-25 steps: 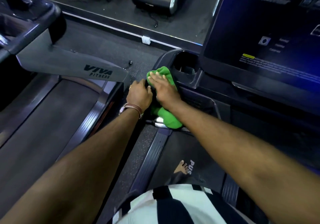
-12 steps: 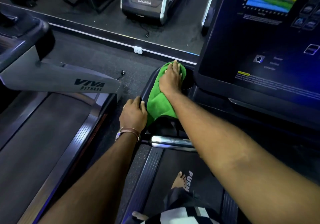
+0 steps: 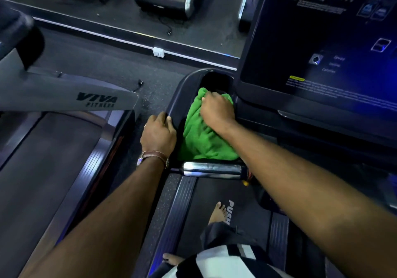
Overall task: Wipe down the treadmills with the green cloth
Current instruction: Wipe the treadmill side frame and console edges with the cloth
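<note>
The green cloth point(image 3: 200, 137) lies bunched in the left side tray point(image 3: 182, 91) of the treadmill console that I stand on. My right hand point(image 3: 217, 111) lies on the cloth's upper part, fingers curled into the fabric, pressing it against the tray. My left hand point(image 3: 158, 135), with a watch at the wrist, grips the tray's outer left rim, beside the cloth. The console's large screen point(image 3: 322, 48) rises just right of the tray. A chrome handlebar point(image 3: 212, 169) runs below the cloth.
A second treadmill stands to the left, with a grey VIVA FITNESS arm point(image 3: 71, 97) and its belt point(image 3: 43, 159). My bare feet point(image 3: 218, 213) stand on the belt below me. A mirror wall with a white socket point(image 3: 158, 52) runs across the back.
My right hand has drawn the cloth back from the tray's far end towards me, and its fingers now curl. My left hand stays on the tray rim.
</note>
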A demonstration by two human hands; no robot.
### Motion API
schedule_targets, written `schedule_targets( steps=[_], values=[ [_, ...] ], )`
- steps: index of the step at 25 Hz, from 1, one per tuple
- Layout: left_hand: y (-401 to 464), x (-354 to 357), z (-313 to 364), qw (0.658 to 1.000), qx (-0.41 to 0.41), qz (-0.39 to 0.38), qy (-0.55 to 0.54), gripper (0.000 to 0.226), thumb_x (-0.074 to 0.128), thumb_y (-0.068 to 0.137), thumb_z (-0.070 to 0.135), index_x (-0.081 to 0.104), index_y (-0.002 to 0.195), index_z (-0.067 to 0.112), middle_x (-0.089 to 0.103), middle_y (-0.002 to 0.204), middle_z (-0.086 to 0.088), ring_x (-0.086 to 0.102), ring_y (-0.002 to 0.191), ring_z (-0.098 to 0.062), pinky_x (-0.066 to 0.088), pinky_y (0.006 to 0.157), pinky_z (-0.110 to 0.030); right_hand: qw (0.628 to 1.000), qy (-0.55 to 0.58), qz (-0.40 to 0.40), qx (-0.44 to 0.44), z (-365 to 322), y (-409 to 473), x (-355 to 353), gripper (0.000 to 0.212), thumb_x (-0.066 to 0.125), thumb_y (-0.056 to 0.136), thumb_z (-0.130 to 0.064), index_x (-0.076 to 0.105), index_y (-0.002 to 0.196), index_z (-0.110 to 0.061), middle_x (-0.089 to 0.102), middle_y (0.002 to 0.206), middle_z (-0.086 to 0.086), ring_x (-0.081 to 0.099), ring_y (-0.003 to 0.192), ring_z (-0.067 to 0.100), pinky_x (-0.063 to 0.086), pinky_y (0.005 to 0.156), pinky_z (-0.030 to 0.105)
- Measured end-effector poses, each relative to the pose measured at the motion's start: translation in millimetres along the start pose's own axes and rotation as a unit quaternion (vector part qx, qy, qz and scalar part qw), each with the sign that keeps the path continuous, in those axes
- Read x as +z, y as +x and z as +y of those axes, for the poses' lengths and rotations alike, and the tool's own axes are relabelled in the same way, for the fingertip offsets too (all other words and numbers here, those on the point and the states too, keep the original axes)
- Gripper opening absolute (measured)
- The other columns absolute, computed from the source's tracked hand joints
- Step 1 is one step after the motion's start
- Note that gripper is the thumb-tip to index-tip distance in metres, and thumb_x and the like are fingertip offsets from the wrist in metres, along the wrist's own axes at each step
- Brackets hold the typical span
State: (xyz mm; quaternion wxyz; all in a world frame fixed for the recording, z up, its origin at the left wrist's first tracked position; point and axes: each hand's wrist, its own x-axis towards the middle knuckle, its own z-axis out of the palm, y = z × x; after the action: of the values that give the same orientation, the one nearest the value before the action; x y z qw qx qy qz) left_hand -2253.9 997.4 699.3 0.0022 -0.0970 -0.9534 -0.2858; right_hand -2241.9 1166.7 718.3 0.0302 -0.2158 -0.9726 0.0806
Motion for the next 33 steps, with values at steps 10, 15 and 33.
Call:
schedule_targets(
  steps=[10,15,33],
  values=[
    [1,3,-4,1.0,0.001,0.005,-0.009,0.023,0.045,0.094,0.031,0.057,0.09,0.012,0.057,0.095,-0.015,0.057,0.086,-0.04,0.039,0.062,-0.037,0.975,-0.163,-0.016,-0.148,11,49,-11,0.025,0.048,0.093,-0.009,0.07,0.102,-0.003,0.066,0.109,0.014,0.055,0.115,0.034,0.028,0.113,0.041],
    [1,4,-5,1.0,-0.003,-0.005,-0.006,0.025,0.043,0.094,0.033,0.057,0.094,0.012,0.057,0.096,-0.014,0.057,0.087,-0.04,0.045,0.066,-0.041,0.96,-0.222,-0.026,-0.17,9,41,-14,0.017,0.06,0.079,-0.019,0.076,0.083,-0.015,0.063,0.104,0.009,0.058,0.099,0.031,0.045,0.084,0.042],
    [0,3,-6,1.0,0.0,-0.007,0.006,0.028,0.041,0.095,0.034,0.057,0.1,0.012,0.057,0.101,-0.016,0.057,0.09,-0.04,0.044,0.066,-0.041,0.962,-0.072,-0.241,0.109,-16,40,-29,0.104,0.0,0.081,-0.085,0.051,0.14,-0.015,0.045,0.147,0.015,0.04,0.136,0.035,0.03,0.109,0.048]
  ],
)
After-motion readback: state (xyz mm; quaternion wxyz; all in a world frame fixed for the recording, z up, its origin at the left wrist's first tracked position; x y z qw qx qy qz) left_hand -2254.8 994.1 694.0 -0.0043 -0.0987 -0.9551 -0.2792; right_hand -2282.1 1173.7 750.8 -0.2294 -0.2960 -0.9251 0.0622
